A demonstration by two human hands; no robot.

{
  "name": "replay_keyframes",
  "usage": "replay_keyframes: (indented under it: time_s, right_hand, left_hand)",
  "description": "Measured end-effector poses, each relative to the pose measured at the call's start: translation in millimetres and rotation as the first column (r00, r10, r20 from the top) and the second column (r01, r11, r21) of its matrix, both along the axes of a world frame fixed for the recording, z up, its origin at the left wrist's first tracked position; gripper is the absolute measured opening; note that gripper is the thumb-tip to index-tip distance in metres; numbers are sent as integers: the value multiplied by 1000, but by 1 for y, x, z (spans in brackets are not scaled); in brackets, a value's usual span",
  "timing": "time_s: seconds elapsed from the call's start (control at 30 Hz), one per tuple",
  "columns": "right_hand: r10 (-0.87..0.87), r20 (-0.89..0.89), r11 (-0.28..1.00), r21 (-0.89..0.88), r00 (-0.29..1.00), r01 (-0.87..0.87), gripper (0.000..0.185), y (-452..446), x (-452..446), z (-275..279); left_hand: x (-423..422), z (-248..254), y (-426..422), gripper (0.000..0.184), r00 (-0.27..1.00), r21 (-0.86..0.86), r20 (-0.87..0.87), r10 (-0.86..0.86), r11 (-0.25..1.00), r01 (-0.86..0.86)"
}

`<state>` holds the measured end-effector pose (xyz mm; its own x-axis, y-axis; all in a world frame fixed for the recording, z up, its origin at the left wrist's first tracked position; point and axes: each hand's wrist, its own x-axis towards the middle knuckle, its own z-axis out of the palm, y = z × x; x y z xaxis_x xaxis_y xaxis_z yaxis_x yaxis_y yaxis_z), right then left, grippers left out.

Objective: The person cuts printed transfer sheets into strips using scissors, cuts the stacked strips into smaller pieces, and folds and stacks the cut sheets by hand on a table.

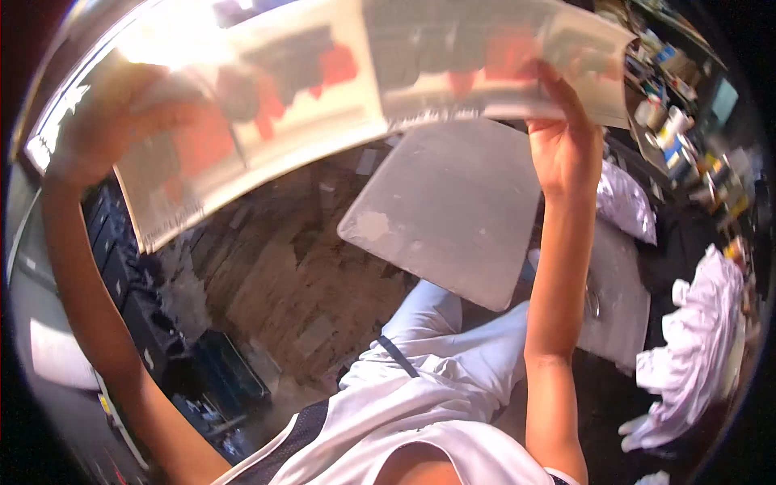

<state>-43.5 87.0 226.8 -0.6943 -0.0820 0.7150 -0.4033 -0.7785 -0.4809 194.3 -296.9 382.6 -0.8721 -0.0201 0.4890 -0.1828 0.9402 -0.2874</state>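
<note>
A long pale sheet [323,153] with red and grey printed shapes is stretched across the top of the view, raised and slightly curved. My left hand [121,121] grips its left end, blurred against a bright light. On the right part of the sheet, my right hand [566,137] pinches the lower edge, with the thumb or a finger over the printed side. Below the sheet lies a grey board-like surface [453,202] with rounded corners and a pale worn patch.
Bottles and containers [679,145] crowd a shelf at the right. White crumpled cloth [695,347] hangs at the lower right, near a second grey surface [618,299]. Dark drawers [133,299] line the left side. The brown floor [299,267] shows stains.
</note>
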Motion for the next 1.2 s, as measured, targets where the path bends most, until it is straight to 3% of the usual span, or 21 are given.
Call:
replay_keyframes:
  time_s: [0.03,0.1,0.13,0.2,0.27,0.33,0.4,0.47,0.5,0.6,0.63,0.7,0.77,0.83,0.87,0.93,1.0,1.03,1.07,1.2]
  right_hand:
    - [-60,114,998,14,992,58,47,14,5,-14]
    - [-229,309,972,132,923,196,60,55,24,-45]
    - [-333,343,941,186,878,284,67,77,33,-69]
    - [-375,425,925,238,824,298,71,122,53,-122]
    - [-519,537,849,413,665,329,73,168,69,-181]
    - [-595,519,791,514,614,332,63,205,91,-194]
    - [-717,309,434,899,625,53,56,233,115,-200]
    - [-652,-249,-131,967,716,217,60,245,122,-202]
    - [-653,-252,-134,967,714,219,60,248,128,-203]
    - [-653,-392,-388,908,648,158,59,254,143,-209]
    - [-624,-473,-352,881,622,318,49,259,146,-208]
    - [-692,-448,-391,892,567,227,33,270,156,-204]
    - [-699,-457,-431,883,550,185,28,278,164,-203]
    - [-711,-433,-501,865,553,33,23,282,171,-199]
    - [-711,-432,-502,864,555,31,23,281,167,-200]
    - [-637,-587,-511,807,499,297,24,273,158,-201]
    - [-699,-570,-450,820,432,353,32,267,142,-215]
    - [-673,-608,-486,793,421,367,34,267,135,-218]
    - [-647,-638,-516,770,418,376,36,267,130,-224]
    - [-615,-626,-485,780,480,396,33,259,122,-222]
  left_hand:
    - [-10,-16,-10,41,998,-111,-44,-38,993,33]
    - [-57,-67,-12,33,942,255,233,-240,950,179]
    - [-90,-89,1,29,853,434,353,-383,875,213]
    - [-133,-125,81,27,673,693,554,-490,720,-46]
    - [-175,-172,127,35,504,624,712,-488,770,-136]
    - [-214,-235,145,39,354,776,593,-724,630,-11]
    - [-248,-288,159,44,215,773,609,-763,632,56]
    - [-276,-316,174,49,178,723,661,-729,682,108]
    - [-286,-326,178,55,153,668,715,-682,731,141]
    - [-312,-350,192,59,129,708,662,-739,672,218]
    - [-315,-354,196,59,122,708,667,-735,676,204]
    - [-325,-358,209,60,131,663,666,-735,663,347]
    - [-332,-365,212,59,125,686,639,-759,636,353]
    - [-333,-365,217,57,123,710,609,-784,607,358]
    - [-333,-351,224,57,72,692,680,-730,671,267]
    - [-335,-349,229,57,-6,658,742,-671,726,200]
    - [-338,-361,206,53,204,588,736,-645,759,281]
    - [-341,-358,200,53,215,588,722,-657,747,310]
    - [-340,-355,192,51,175,646,709,-683,729,225]
    - [-336,-349,184,48,156,696,705,-692,717,34]
